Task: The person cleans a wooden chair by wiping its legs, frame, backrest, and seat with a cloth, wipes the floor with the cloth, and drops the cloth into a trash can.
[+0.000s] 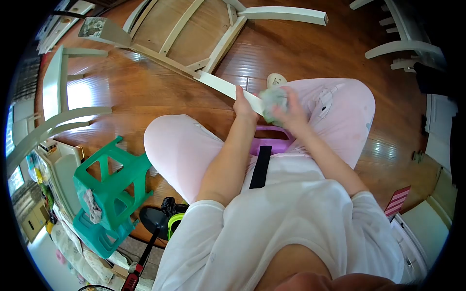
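Observation:
A white wooden chair [182,31] lies tipped over, the bare wood frame of its seat underside facing me. One white chair leg [221,86] points toward my lap. My left hand [245,104] is closed around this leg near its end. At the leg's tip, my right hand [292,114] presses a crumpled pale green-and-white cloth [275,103] against it. The cloth and the right fingers are somewhat blurred. Beneath my hands, between my knees, shows a purple plastic seat or stool [272,140], partly hidden by my legs.
Green plastic stools [114,179] lie to the left with a grey rag [92,206] on them. More white chairs [56,89] rest tipped at left and far right [405,46]. A beige clog [276,80] shows beyond my right knee. A black-and-red racket handle [138,269] is lower left.

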`<action>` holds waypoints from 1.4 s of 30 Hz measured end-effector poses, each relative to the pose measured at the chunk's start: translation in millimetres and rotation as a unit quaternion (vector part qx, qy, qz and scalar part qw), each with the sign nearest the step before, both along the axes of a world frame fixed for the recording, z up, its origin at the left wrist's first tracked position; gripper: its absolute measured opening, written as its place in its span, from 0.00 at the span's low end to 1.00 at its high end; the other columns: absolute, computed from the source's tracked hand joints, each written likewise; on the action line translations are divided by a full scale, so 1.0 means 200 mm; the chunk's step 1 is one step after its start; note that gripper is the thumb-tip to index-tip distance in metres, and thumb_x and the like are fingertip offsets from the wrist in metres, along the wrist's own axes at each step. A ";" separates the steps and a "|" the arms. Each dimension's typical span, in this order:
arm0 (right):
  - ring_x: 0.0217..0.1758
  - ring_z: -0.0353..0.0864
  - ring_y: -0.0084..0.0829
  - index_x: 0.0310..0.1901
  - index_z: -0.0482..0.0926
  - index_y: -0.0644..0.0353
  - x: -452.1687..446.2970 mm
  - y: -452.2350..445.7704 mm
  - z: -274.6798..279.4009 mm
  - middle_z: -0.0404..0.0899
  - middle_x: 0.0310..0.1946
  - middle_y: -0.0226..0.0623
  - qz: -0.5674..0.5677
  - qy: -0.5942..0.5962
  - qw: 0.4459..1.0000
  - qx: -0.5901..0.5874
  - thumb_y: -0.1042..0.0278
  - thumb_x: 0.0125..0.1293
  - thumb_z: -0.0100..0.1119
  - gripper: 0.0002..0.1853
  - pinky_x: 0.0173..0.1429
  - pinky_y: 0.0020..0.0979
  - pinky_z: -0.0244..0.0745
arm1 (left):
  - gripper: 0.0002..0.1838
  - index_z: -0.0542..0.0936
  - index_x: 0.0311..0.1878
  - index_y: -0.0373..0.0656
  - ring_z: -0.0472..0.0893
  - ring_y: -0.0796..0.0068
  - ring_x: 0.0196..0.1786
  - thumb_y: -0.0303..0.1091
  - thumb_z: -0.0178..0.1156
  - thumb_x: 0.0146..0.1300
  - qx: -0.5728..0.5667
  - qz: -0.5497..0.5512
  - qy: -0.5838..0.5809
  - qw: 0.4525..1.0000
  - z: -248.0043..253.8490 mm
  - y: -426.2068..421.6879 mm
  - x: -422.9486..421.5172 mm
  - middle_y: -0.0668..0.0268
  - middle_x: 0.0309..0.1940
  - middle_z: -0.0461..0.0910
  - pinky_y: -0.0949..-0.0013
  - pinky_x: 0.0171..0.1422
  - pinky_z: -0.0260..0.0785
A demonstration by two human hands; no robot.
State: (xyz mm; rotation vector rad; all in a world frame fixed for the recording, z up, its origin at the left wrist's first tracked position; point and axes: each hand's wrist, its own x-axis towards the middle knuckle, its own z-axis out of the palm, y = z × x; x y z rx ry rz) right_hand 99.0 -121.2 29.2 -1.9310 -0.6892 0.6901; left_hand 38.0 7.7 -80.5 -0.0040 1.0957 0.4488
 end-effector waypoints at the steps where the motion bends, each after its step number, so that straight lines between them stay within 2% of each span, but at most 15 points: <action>1: 0.57 0.74 0.46 0.62 0.62 0.63 -0.04 0.01 -0.04 0.72 0.55 0.50 0.020 -0.046 0.998 0.027 0.57 0.58 0.67 0.35 0.60 0.38 0.70 | 0.29 0.67 0.48 0.36 0.76 0.63 0.30 0.58 0.54 0.66 -0.043 -0.035 0.010 0.998 0.14 0.02 -0.03 0.58 0.33 0.72 0.58 0.33 0.75; 3: 0.56 0.75 0.49 0.60 0.63 0.64 -0.05 -0.03 -0.16 0.73 0.53 0.52 0.041 -0.089 0.994 0.055 0.58 0.56 0.69 0.36 0.59 0.39 0.70 | 0.29 0.67 0.48 0.37 0.76 0.63 0.30 0.58 0.54 0.66 -0.020 -0.038 0.041 0.998 0.19 0.01 -0.02 0.58 0.32 0.72 0.58 0.33 0.75; 6: 0.51 0.78 0.44 0.56 0.68 0.63 0.00 -0.10 -0.28 0.78 0.44 0.47 0.142 0.133 0.978 -0.070 0.61 0.57 0.68 0.29 0.56 0.41 0.71 | 0.29 0.67 0.48 0.38 0.76 0.63 0.29 0.59 0.54 0.65 0.014 -0.040 0.079 0.996 0.21 0.02 -0.01 0.59 0.31 0.72 0.57 0.33 0.75; 9: 0.48 0.79 0.51 0.56 0.68 0.64 0.03 -0.13 -0.14 0.80 0.39 0.50 0.273 -0.042 0.888 -0.368 0.67 0.56 0.66 0.27 0.55 0.45 0.71 | 0.29 0.67 0.49 0.39 0.76 0.61 0.30 0.59 0.55 0.65 0.012 -0.031 0.086 0.996 0.20 0.03 0.02 0.59 0.31 0.73 0.56 0.34 0.75; 12: 0.56 0.74 0.52 0.58 0.65 0.65 0.10 -0.13 0.06 0.73 0.52 0.58 0.138 0.043 0.931 -0.336 0.73 0.53 0.65 0.30 0.61 0.41 0.69 | 0.28 0.67 0.49 0.41 0.76 0.60 0.30 0.59 0.56 0.65 0.001 -0.025 0.091 0.996 0.19 0.02 0.00 0.59 0.31 0.73 0.55 0.35 0.75; 15: 0.64 0.68 0.49 0.63 0.63 0.62 0.07 -0.16 0.19 0.68 0.58 0.59 0.115 -0.059 0.986 -0.104 0.73 0.51 0.65 0.36 0.66 0.39 0.65 | 0.28 0.67 0.50 0.41 0.76 0.60 0.31 0.59 0.56 0.64 -0.001 -0.027 0.090 0.996 0.19 0.02 0.00 0.59 0.31 0.73 0.54 0.36 0.75; 21: 0.68 0.66 0.42 0.63 0.69 0.60 0.02 0.04 0.03 0.67 0.65 0.43 0.229 0.022 0.970 0.084 0.85 0.50 0.59 0.33 0.69 0.34 0.62 | 0.30 0.67 0.50 0.38 0.78 0.60 0.35 0.60 0.55 0.65 -0.002 -0.080 0.033 0.996 0.12 0.02 -0.07 0.60 0.33 0.73 0.55 0.40 0.75; 22: 0.68 0.66 0.42 0.63 0.69 0.60 0.05 0.03 0.01 0.67 0.65 0.43 0.229 0.023 0.970 0.084 0.85 0.50 0.59 0.33 0.69 0.34 0.62 | 0.30 0.67 0.50 0.38 0.78 0.60 0.36 0.60 0.55 0.65 0.032 -0.085 0.055 0.994 0.14 0.02 -0.06 0.60 0.34 0.73 0.55 0.40 0.75; 24: 0.61 0.75 0.41 0.60 0.73 0.60 0.14 -0.02 0.01 0.76 0.58 0.41 0.115 0.333 0.936 -0.019 0.89 0.49 0.55 0.32 0.64 0.32 0.68 | 0.30 0.67 0.50 0.39 0.78 0.60 0.36 0.60 0.55 0.65 0.022 -0.070 0.066 0.995 0.17 0.02 -0.03 0.60 0.35 0.73 0.55 0.40 0.75; 25: 0.61 0.75 0.41 0.60 0.73 0.60 0.18 -0.04 -0.02 0.76 0.58 0.41 0.116 0.330 0.937 -0.019 0.89 0.49 0.55 0.32 0.64 0.32 0.68 | 0.30 0.67 0.50 0.40 0.78 0.60 0.36 0.60 0.55 0.65 0.016 -0.056 0.079 0.995 0.18 0.02 -0.02 0.60 0.35 0.73 0.55 0.40 0.75; 27: 0.55 0.80 0.37 0.55 0.77 0.62 0.21 -0.09 -0.09 0.82 0.50 0.37 0.097 -0.014 0.987 -0.130 0.89 0.48 0.53 0.28 0.61 0.32 0.71 | 0.29 0.67 0.50 0.41 0.77 0.61 0.35 0.60 0.55 0.64 0.014 -0.053 0.073 0.996 0.19 0.03 -0.02 0.60 0.35 0.73 0.55 0.39 0.75; 30: 0.55 0.79 0.33 0.57 0.76 0.61 0.22 -0.10 -0.09 0.81 0.51 0.38 -0.036 -0.016 0.993 -0.110 0.87 0.50 0.53 0.29 0.61 0.31 0.71 | 0.29 0.66 0.52 0.42 0.77 0.61 0.34 0.59 0.56 0.64 0.018 -0.046 0.064 0.997 0.20 0.03 -0.01 0.60 0.35 0.73 0.54 0.39 0.75; 34: 0.55 0.79 0.39 0.63 0.69 0.59 0.07 -0.11 0.10 0.76 0.57 0.43 0.098 -0.036 0.994 0.013 0.74 0.58 0.61 0.29 0.60 0.34 0.71 | 0.29 0.66 0.52 0.42 0.76 0.62 0.33 0.58 0.57 0.64 0.000 -0.036 0.073 0.997 0.19 0.02 -0.01 0.59 0.35 0.72 0.55 0.38 0.75; 40: 0.57 0.74 0.38 0.62 0.68 0.61 -0.03 0.00 0.05 0.74 0.56 0.44 0.030 0.234 0.972 -0.015 0.61 0.65 0.61 0.26 0.63 0.36 0.66 | 0.29 0.65 0.52 0.41 0.76 0.61 0.32 0.58 0.56 0.65 0.027 -0.022 0.078 0.996 0.16 0.02 -0.01 0.58 0.33 0.72 0.56 0.36 0.75; 42: 0.54 0.75 0.38 0.60 0.69 0.61 -0.04 -0.01 -0.09 0.75 0.55 0.43 -0.004 0.151 0.988 -0.001 0.60 0.67 0.59 0.24 0.61 0.36 0.67 | 0.28 0.65 0.51 0.42 0.76 0.61 0.31 0.58 0.56 0.65 0.022 -0.027 0.072 0.997 0.14 0.03 -0.01 0.59 0.33 0.72 0.55 0.36 0.75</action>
